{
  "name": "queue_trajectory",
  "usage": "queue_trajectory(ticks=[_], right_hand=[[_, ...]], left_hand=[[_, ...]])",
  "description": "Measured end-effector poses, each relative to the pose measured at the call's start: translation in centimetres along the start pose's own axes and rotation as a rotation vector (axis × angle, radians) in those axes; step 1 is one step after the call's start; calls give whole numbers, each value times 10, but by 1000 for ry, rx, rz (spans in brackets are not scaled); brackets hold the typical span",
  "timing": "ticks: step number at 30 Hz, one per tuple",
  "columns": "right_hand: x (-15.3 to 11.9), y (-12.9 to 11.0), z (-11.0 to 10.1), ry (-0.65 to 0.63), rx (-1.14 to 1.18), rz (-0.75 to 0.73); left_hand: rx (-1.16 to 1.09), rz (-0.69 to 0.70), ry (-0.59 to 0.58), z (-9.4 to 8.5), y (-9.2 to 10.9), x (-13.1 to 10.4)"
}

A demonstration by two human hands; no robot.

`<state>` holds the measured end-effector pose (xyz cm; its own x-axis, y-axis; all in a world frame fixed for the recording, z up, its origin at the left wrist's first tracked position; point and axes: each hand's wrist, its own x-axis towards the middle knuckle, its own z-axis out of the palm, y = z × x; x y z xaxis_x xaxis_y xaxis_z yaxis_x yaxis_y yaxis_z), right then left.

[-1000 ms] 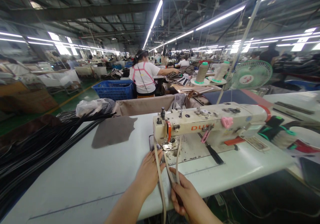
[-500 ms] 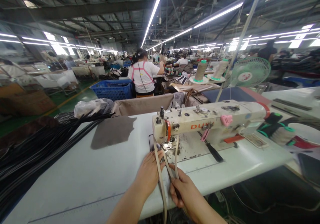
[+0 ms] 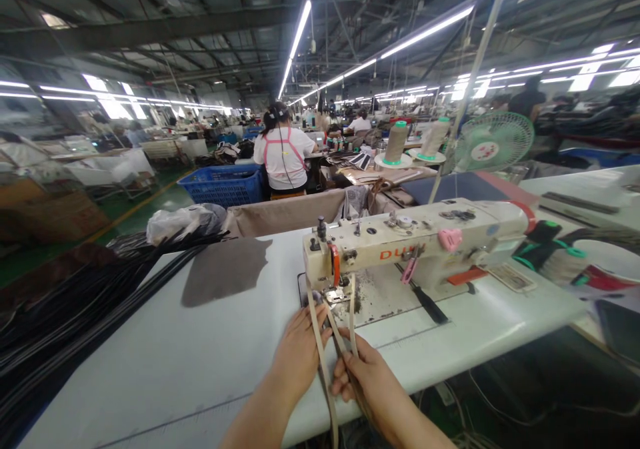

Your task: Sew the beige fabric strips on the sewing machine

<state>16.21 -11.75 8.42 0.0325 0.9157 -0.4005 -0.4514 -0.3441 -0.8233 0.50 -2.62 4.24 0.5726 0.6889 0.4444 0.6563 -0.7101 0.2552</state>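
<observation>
Feeding tan straps under the needle of the sewing machine.

The left hand (image 3: 299,352) lies flat on the white worktop (image 3: 165,362), fingers spread and pressing one tan strap (image 3: 320,349) just in front of the presser foot (image 3: 336,295). The right hand (image 3: 367,382) is closed around the other strap lengths (image 3: 353,322) near the worktop's edge, pulling them taut toward the sewing machine (image 3: 415,242). This looks like the aligning step; the next move probably calls for keeping the straps straight and level while guiding them forward.
</observation>
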Motion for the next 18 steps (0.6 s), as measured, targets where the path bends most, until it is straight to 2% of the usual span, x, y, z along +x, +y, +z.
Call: queue_trajectory(ticks=[14, 18], right_hand=[[-31, 22, -26, -59, -32, 90], [-32, 33, -40, -107, -10, 115]], left_hand=[[-22, -23, -18, -2, 2, 3], [-12, -24, -20, -4, 3, 3]])
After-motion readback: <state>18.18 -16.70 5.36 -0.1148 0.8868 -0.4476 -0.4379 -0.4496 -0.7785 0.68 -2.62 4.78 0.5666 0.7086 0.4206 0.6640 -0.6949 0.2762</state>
